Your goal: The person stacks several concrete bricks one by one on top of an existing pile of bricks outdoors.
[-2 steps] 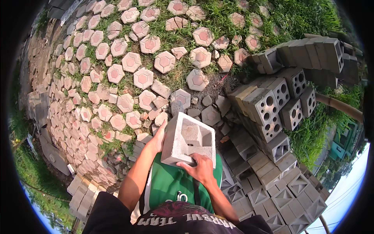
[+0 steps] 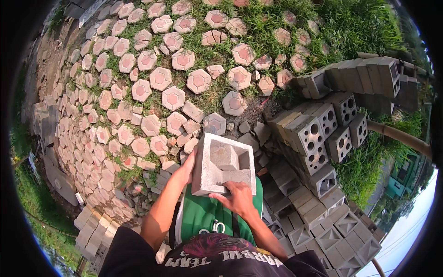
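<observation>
A light grey square concrete block [image 2: 200, 177] with a recessed, patterned opening is held up in front of my body, over my green shorts. My left hand [image 2: 188, 167] is pressed along its left side, with the fingertips partly hidden behind it. At the near edge, my right hand [image 2: 238, 197] grips the rim, thumb on the outer face and fingers reaching over into the opening. The block's open face tilts up toward me.
Hexagonal pavers [image 2: 199, 81] with reddish centres cover the ground ahead, grass between them. To the right stand stacked blocks with round holes [image 2: 315, 143] and stacked patterned vent blocks [image 2: 348, 224]. A bamboo pole [image 2: 399, 137] juts out beyond. More blocks [image 2: 94, 231] lie at lower left.
The block has turned slightly so that its opening faces me more directly. Both hands keep their hold. The view has shifted a little.
</observation>
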`<state>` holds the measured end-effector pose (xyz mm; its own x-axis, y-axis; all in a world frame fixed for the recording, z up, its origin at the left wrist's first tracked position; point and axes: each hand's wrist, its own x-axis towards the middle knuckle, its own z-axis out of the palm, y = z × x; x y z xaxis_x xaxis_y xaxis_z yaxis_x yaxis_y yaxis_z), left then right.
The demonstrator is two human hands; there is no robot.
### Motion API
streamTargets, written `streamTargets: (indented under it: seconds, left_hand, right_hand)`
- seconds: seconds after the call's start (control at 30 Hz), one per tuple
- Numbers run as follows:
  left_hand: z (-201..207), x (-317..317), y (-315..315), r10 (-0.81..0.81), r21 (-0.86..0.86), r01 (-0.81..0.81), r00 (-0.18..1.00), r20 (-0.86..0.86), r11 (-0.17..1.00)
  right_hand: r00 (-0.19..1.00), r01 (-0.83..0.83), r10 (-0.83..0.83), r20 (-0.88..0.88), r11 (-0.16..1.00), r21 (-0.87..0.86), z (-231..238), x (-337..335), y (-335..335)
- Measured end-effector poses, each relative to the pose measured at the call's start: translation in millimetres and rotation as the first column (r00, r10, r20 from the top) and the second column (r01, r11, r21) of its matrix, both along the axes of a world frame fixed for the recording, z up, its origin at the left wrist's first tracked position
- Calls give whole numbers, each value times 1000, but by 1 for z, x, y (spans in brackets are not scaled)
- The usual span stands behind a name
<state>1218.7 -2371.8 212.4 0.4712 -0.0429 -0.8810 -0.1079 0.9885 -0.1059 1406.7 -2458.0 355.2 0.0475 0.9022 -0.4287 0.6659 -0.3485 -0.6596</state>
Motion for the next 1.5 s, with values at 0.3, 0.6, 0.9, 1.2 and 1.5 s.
streamTargets:
  seconds: [0.3, 0.6, 0.9, 1.2, 1.5]
  left_hand:
    - [116, 10, 46, 480, 246, -512, 859, 180, 823]
    - [147, 62, 185, 616, 481, -620, 764, 192, 620]
    - [189, 89, 315, 631, 708, -557, 749, 202, 434]
    - [182, 45, 474, 653, 829, -488, 727, 213, 272]
    - [162, -55, 698, 631, 873, -360, 772, 80, 330]
  right_hand:
    - [822, -569, 567, 55, 811, 137, 69, 25, 123]
    - [571, -820, 782, 250, 528, 222, 95, 91, 268]
    - [575, -98, -210, -791, 942, -321, 67, 134, 505]
    - [410, -145, -252, -877, 931, -335, 36, 85, 664]
    - [137, 62, -169, -976, 985, -162, -21, 21, 841]
